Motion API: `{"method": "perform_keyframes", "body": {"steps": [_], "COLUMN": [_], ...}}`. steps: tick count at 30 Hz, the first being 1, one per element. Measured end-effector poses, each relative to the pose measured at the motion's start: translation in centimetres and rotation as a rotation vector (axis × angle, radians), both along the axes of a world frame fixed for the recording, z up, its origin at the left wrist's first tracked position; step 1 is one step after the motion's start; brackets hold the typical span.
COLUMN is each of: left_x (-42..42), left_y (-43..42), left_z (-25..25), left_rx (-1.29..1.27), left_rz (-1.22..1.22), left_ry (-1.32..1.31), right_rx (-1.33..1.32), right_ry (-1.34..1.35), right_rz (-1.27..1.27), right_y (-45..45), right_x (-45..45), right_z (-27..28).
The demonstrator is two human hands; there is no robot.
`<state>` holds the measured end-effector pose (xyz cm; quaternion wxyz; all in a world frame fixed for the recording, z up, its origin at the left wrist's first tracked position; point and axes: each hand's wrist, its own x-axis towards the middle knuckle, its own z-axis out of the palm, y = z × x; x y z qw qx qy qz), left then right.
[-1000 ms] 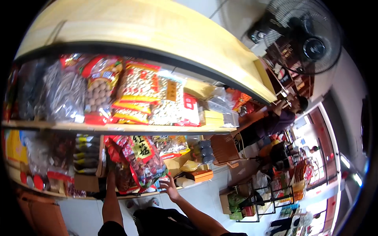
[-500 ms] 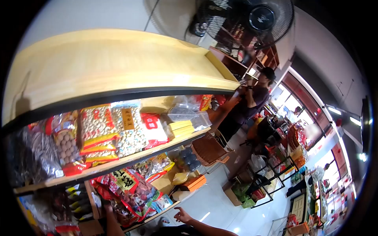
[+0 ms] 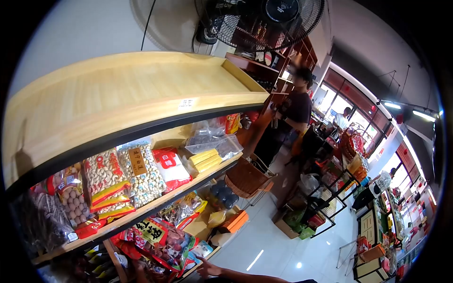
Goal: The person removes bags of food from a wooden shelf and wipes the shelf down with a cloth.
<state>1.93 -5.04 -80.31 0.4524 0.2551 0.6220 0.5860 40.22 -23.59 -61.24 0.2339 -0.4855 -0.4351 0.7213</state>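
Note:
At the bottom, my left hand point(image 3: 139, 268) is dim and partly hidden beside a red printed bag of dried red dates point(image 3: 163, 240) on the lower shelf. Its fingers cannot be made out. My right hand point(image 3: 207, 268) is just right of that bag, by the shelf's front edge, with a finger stretched out and nothing in it. A small blue-and-white packet point(image 3: 203, 249) lies close to its fingertips. Behind the dates sits another bag with a yellow-and-red edge point(image 3: 184, 210).
The shelf above holds bagged nuts point(image 3: 106, 181), a red-and-white bag point(image 3: 170, 167) and yellow sticks point(image 3: 206, 161). A wooden top tray point(image 3: 132, 80), wall fan point(image 3: 281, 9), brown basket point(image 3: 243, 179) and black rack point(image 3: 325, 207) surround it. A person point(image 3: 295, 106) stands beyond.
The view has shifted, so the fan sits further left and the top tray lower. My right hand appears lower and a little left, near the shelf edge. The person's arms have lowered.

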Motion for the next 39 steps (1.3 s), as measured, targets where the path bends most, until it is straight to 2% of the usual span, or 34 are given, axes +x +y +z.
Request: {"method": "perform_keyframes", "body": {"steps": [1,6,7,16,18,20,21,22,24,26,28,30,31,32,33,36,39], "left_x": [0.0,0.5,0.8,3.8,3.2,1.8,3.8,3.8,3.6,4.6,4.9,6.0,6.6,7.0,6.5,6.8,7.5], "left_y": [0.3,0.0,-0.4,-8.8,-9.5,-10.1,-10.5,-10.3,-10.1,-10.8,-12.4,-14.5,-15.3,-15.7,-16.5,-18.3,-19.7], "left_z": [0.3,3.3,4.0,7.2,6.9,5.8,11.8,13.7,16.1,21.4,26.3,31.4,33.8,35.0,34.8,36.3,38.8], "left_rx": [0.006,0.052,0.063,0.115,0.091,0.047,-0.017,-0.013,0.096,0.128,0.231,0.257,0.328,0.402,0.365,0.275,0.256], "left_rz": [0.011,0.051,0.061,0.145,0.153,0.172,0.275,0.25,0.273,0.251,0.112,0.087,0.08,0.074,0.047,0.049,-0.074], "left_ry": [0.011,0.109,0.133,0.368,0.452,0.608,0.657,0.671,0.544,0.578,0.469,0.54,0.574,0.603,0.512,0.456,0.526], "right_rx": [-0.121,-0.103,-0.067,-0.122,0.01,-0.108,-0.108,-0.107,-0.079,-0.118,-0.122,0.0,-0.066,-0.131,-0.129,-0.071,-0.013], "right_ry": [-0.066,-0.095,-0.099,-0.037,0.002,-0.002,-0.001,0.042,0.02,0.065,0.025,-0.027,-0.06,-0.098,-0.089,-0.105,-0.255], "right_rz": [0.041,0.011,0.007,-0.019,-0.122,-0.115,-0.131,-0.122,-0.155,-0.132,-0.154,-0.233,-0.223,-0.213,-0.222,-0.238,-0.293], "right_y": [1.0,3.0,3.2,3.1,3.0,3.2,3.2,3.2,3.0,2.6,2.7,3.0,2.8,2.8,2.8,2.9,2.6], "right_x": [-0.7,-4.2,-4.5,-5.5,-5.6,-5.2,-5.3,-5.4,-6.6,-7.5,-9.0,-10.6,-10.5,-9.8,-9.9,-9.2,-9.4], "right_z": [1.9,6.6,4.8,6.9,3.5,6.7,6.5,7.9,6.3,7.0,5.9,-2.3,1.2,5.4,5.0,1.8,0.4]}}
